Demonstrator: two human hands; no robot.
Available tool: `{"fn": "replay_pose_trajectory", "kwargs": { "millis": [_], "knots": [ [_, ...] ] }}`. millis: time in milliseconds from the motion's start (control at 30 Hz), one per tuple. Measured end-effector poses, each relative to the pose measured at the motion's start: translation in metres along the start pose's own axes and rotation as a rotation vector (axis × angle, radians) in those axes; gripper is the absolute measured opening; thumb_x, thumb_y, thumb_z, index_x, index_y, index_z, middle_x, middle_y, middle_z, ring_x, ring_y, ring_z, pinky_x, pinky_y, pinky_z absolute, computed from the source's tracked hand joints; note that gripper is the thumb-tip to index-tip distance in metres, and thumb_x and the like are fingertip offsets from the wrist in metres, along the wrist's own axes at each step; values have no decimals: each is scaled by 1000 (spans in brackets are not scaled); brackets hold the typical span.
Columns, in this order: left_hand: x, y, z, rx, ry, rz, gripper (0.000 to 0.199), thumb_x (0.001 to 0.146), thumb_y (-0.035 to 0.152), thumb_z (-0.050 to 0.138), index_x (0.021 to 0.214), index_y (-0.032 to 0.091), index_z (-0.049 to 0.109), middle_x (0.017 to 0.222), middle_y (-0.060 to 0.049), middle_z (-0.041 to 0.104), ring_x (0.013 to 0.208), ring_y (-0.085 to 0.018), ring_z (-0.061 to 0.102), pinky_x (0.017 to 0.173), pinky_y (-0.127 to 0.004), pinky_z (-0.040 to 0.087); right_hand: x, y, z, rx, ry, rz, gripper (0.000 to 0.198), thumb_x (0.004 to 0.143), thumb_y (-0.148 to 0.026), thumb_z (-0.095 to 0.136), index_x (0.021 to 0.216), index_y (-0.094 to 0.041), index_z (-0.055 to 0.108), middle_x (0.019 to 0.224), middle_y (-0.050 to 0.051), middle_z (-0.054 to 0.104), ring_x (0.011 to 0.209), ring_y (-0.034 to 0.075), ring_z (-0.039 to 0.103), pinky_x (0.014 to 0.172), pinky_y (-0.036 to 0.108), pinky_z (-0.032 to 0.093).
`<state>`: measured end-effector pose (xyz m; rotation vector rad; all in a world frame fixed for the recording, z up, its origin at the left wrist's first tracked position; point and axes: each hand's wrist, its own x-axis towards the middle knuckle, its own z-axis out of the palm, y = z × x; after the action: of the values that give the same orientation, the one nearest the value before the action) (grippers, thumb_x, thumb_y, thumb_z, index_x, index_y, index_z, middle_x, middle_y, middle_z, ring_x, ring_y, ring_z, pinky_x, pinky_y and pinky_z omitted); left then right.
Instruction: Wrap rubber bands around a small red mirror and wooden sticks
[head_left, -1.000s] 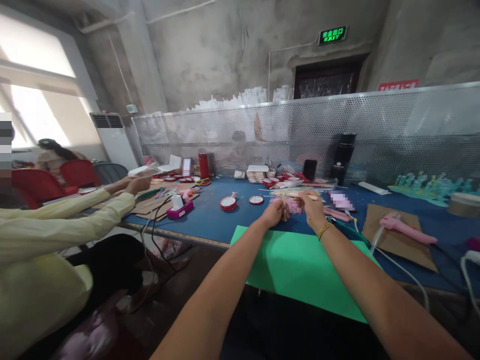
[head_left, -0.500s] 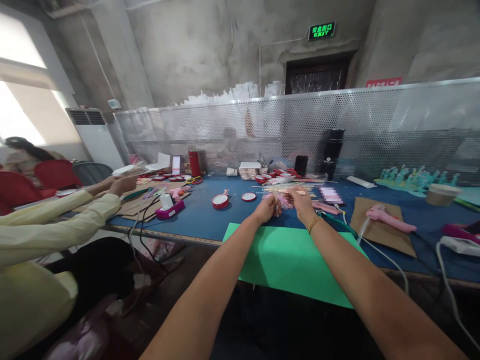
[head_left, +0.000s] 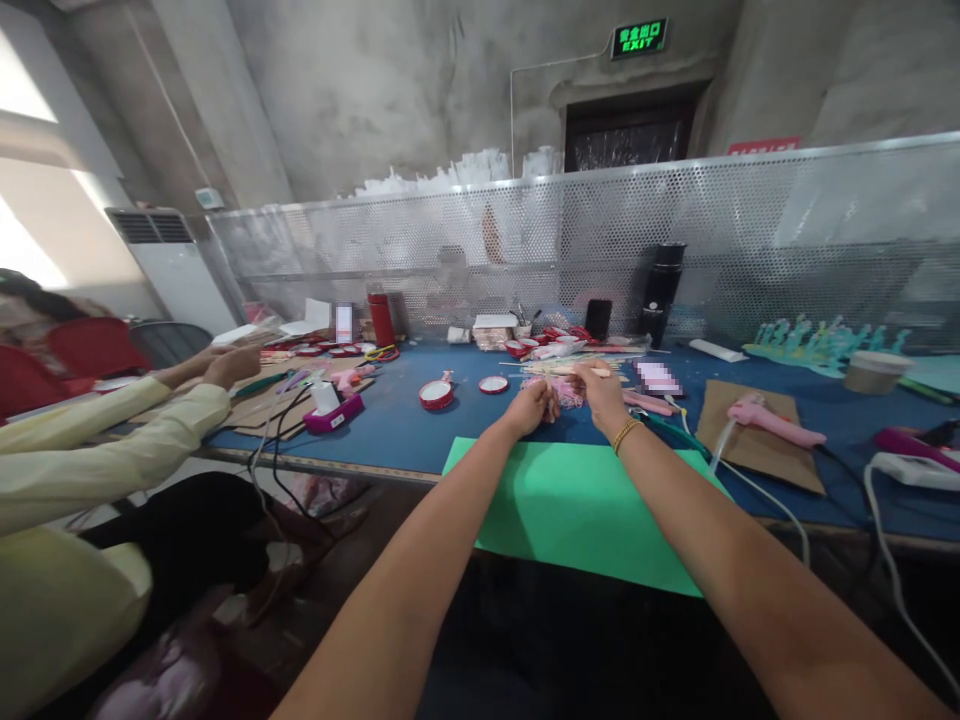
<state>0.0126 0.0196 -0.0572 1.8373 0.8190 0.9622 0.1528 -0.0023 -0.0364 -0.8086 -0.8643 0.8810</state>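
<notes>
My left hand (head_left: 534, 408) is closed near the far edge of a bright green sheet (head_left: 585, 510), its fingertips pressed together; whatever they hold is too small to make out. Close by on the right, my right hand (head_left: 602, 397), with a gold bracelet (head_left: 627, 432) at the wrist, is also closed in a pinch, its contents hidden. A heap of thin pink strands (head_left: 571, 394) lies between and behind the two hands. Thin pale sticks (head_left: 544, 368) are spread just beyond them on the blue tabletop (head_left: 397, 410).
A pink glue gun (head_left: 776, 422) rests on cardboard (head_left: 724, 440) to the right, its cable trailing. Left stand a round red-rimmed tin (head_left: 436, 396) and a purple power strip (head_left: 334, 414). A black bottle (head_left: 663, 295) stands behind. At far left are a co-worker's hands (head_left: 232, 364).
The view has shifted slightly, so the background sits a little higher and further left. Both hands stay closed close together over the pink strands, with little visible movement.
</notes>
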Motion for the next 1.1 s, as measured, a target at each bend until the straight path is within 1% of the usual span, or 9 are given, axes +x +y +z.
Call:
{"fn": "replay_pose_trajectory", "kwargs": {
  "millis": [100,233,300,467,633,733,867,967,1100],
  "knots": [
    [0,-1,0,-15,5,-3,22,92,26,40,75,16,50,59,1,59,45,-7,50,50,-20,41,0,-1,0,21,38,-6,23,58,-33,71,63,-21,52,49,-4,60,46,10,55,46,20,42],
    [1,-2,0,-22,3,-9,23,92,27,41,74,16,49,59,1,58,45,-7,50,50,-20,41,-1,0,0,27,-34,17,24,58,-34,72,64,-21,53,50,-4,61,48,11,57,47,20,43],
    [1,-2,-1,-24,5,-3,23,92,28,42,74,16,49,59,1,59,45,-7,50,50,-20,42,-1,0,1,20,-44,20,25,58,-35,73,64,-21,53,51,-4,62,48,11,57,47,20,43],
    [0,-2,-1,-4,7,5,22,92,29,42,75,16,50,59,1,59,45,-7,50,49,-20,41,-1,-1,1,32,23,1,28,58,-37,74,63,-22,51,49,-5,61,46,11,56,45,21,42],
    [-1,-5,-2,2,-5,11,24,92,29,41,74,16,49,61,0,59,46,-7,51,50,-20,41,-3,2,2,19,-52,11,30,58,-40,76,63,-20,54,53,-3,64,48,11,57,46,21,44],
    [-2,-6,-1,16,-6,8,24,92,29,40,75,16,49,60,0,59,45,-7,51,50,-20,42,-3,3,2,12,-22,23,29,57,-38,77,63,-20,55,52,-2,64,47,11,57,46,21,44],
    [-2,-4,0,0,3,-14,20,92,28,40,77,16,48,61,1,59,45,-7,51,49,-20,41,-2,2,0,49,27,10,30,55,-37,77,62,-21,53,48,-4,61,44,11,56,44,20,42],
    [-1,-6,1,-21,6,-16,20,91,28,41,77,17,49,59,2,58,45,-7,50,49,-21,40,-2,1,1,47,-3,12,29,57,-37,76,63,-20,53,51,-3,63,46,11,57,45,20,43],
    [1,-11,0,-10,-8,8,25,92,32,40,74,17,48,61,1,58,46,-7,50,51,-21,41,-2,3,1,22,-43,16,29,58,-39,76,65,-20,55,55,-2,66,50,12,60,47,21,44]
  ]
}}
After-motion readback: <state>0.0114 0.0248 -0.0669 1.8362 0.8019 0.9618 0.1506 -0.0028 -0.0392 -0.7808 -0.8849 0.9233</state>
